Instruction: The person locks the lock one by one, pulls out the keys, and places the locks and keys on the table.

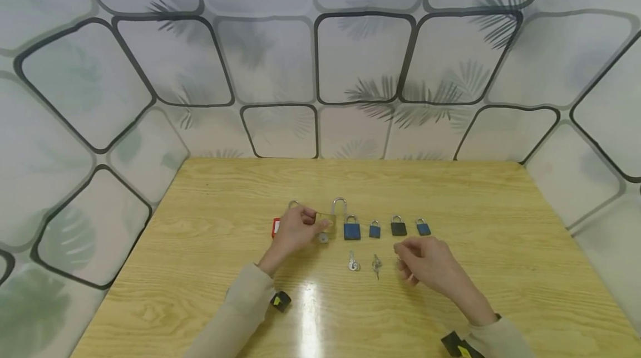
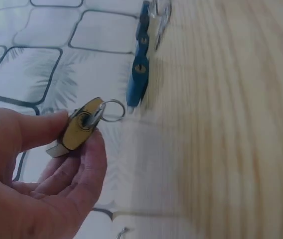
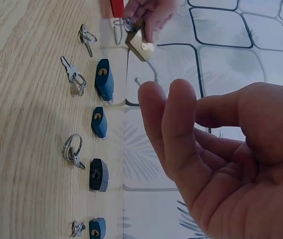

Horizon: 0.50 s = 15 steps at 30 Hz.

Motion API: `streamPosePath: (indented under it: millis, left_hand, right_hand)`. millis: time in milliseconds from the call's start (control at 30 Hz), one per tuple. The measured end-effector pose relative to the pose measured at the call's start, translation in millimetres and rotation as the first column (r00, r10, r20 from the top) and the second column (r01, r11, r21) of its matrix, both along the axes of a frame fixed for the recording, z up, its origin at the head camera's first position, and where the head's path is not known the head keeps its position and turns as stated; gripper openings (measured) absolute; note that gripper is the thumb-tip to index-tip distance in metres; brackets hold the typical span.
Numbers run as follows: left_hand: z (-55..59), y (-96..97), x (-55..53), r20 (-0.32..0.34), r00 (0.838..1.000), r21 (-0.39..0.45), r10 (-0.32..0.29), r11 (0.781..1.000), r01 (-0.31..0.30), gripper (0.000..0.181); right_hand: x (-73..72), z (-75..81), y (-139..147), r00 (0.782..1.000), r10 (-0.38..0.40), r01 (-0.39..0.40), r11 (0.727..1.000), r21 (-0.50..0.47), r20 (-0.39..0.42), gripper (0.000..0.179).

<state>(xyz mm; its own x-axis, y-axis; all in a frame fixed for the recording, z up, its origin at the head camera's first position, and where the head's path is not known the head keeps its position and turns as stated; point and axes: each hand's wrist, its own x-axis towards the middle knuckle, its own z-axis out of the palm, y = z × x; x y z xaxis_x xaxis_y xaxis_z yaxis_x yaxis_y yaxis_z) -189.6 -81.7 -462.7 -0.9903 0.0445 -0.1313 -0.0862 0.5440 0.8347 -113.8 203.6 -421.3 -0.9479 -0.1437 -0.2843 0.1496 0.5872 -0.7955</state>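
Note:
My left hand [image 1: 296, 230] pinches a brass padlock [image 1: 325, 223] between thumb and fingers, raised above the table. Its shackle [image 1: 339, 202] stands sprung open, pointing away from me. In the left wrist view a key with a ring [image 2: 113, 110] sits in the keyhole of the brass body [image 2: 79, 124]. To the right, my right hand [image 1: 425, 263] hovers over the table with loosely bent fingers and nothing between them. Below it in the head view, keys are mostly hidden; the right wrist view shows a ringed key set [image 3: 72, 152] there.
A row of padlocks runs rightward: a large blue one [image 1: 352, 231], a small blue one [image 1: 374, 230], a black one [image 1: 398, 228] and another blue one [image 1: 423, 228]. Nearer me lie two key sets, one [image 1: 353, 262] beside another [image 1: 376, 264]. A red padlock [image 1: 276, 227] is partly behind my left hand.

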Motion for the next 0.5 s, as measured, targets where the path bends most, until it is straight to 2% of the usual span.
streamPosePath:
  millis: [133, 333, 500]
  left_hand:
    - [0.4, 5.2, 3.2, -0.025, 0.999, 0.088, -0.023, 0.996, 0.025, 0.034]
    - [2.5, 12.2, 9.7, -0.023, 0.999, 0.196, -0.046, 0.979, 0.049, 0.034]
    - [5.8, 16.6, 14.8, -0.023, 0.998, 0.263, -0.062, 0.963, 0.065, 0.032]
  right_hand:
    - [-0.6, 0.4, -3, 0.998, -0.02, 0.018, 0.999, -0.027, -0.067, 0.032]
    - [-1.5, 1.1, -8, 0.988, -0.061, 0.052, 0.997, -0.062, -0.142, 0.034]
    - [0.6, 0.4, -11, 0.97, -0.083, 0.048, 0.987, -0.155, -0.229, 0.036]
